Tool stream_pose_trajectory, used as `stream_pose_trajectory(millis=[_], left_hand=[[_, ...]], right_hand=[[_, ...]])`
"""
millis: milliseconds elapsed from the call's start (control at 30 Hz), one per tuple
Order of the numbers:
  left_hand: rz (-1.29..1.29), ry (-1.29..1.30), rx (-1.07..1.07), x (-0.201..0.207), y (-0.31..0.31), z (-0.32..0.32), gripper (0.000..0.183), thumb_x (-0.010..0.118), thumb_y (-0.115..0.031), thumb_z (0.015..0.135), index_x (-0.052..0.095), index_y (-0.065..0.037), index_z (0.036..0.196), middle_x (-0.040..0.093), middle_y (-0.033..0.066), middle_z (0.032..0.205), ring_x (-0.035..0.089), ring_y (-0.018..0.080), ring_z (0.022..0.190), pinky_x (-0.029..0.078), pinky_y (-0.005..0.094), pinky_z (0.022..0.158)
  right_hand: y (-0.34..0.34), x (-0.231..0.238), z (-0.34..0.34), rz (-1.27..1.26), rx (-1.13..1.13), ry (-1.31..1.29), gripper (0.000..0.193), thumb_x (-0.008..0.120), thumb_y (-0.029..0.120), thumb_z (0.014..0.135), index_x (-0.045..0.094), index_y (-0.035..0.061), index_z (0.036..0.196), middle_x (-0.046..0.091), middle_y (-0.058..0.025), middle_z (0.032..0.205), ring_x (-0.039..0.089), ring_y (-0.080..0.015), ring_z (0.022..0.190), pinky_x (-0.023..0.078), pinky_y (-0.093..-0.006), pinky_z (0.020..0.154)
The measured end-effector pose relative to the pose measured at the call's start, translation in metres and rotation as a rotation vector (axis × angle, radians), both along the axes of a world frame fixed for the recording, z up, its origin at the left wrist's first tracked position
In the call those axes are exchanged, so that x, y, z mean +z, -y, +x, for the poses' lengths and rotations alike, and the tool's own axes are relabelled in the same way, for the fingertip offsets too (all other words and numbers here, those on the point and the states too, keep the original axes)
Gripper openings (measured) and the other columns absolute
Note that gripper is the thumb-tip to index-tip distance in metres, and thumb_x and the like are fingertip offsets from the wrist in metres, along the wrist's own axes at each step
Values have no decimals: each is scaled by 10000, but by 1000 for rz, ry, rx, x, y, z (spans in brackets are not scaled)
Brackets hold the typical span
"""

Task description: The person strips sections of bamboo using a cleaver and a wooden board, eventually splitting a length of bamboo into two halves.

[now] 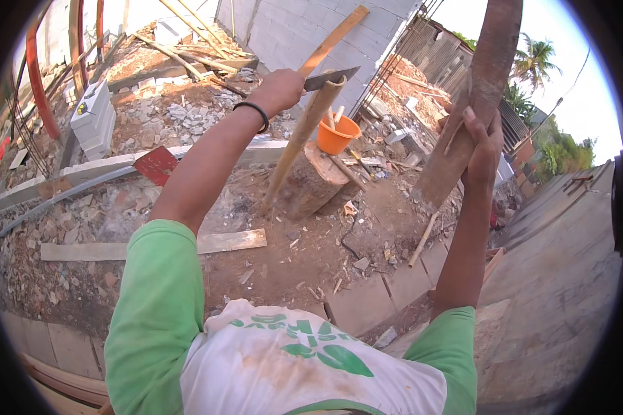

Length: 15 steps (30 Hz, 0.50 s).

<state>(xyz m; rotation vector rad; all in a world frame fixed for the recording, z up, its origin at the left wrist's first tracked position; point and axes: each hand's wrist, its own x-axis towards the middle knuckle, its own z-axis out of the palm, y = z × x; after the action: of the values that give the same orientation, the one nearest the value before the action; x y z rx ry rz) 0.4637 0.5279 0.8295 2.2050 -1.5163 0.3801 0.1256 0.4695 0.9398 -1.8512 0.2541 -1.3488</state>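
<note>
My left hand (282,91), a dark band round its wrist, is closed round the handle of a large knife (331,78). The handle is hidden in the fist, and the dark blade lies across the top end of a wooden pole (300,146). That pole stands steeply tilted, its lower end on the dirt beside a tree stump (316,178). Higher on the right, my right hand (482,146) grips a thick, rough piece of timber (493,52), raised and slanting. Its upper end runs out of view.
An orange bucket (339,135) with sticks in it stands by the stump. Planks (232,241) and rubble lie on the ground. Low concrete edging (358,304) crosses nearby. A grey block wall (284,38) rises behind, with a leaning board (336,38). A white block (93,119) sits at left.
</note>
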Motion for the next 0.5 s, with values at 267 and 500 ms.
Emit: stream_pose_trajectory(millis=[267, 500], left_hand=[[-19, 18, -88, 5, 5, 3, 274, 604, -256, 876, 611, -13, 1001, 654, 205, 858, 641, 360, 874, 502, 461, 771], [-35, 38, -234, -12, 13, -24, 314, 611, -327, 871, 627, -36, 987, 664, 189, 848, 649, 353, 836, 511, 454, 733]], right_hand=[[9, 14, 13, -181, -202, -279, 508, 574, 233, 836, 449, -58, 1233, 592, -225, 1056, 611, -278, 930, 501, -347, 836], [-19, -100, -13, 244, -228, -934, 574, 675, 188, 730, 484, -36, 1223, 596, -134, 1061, 562, -212, 945, 433, -313, 854]])
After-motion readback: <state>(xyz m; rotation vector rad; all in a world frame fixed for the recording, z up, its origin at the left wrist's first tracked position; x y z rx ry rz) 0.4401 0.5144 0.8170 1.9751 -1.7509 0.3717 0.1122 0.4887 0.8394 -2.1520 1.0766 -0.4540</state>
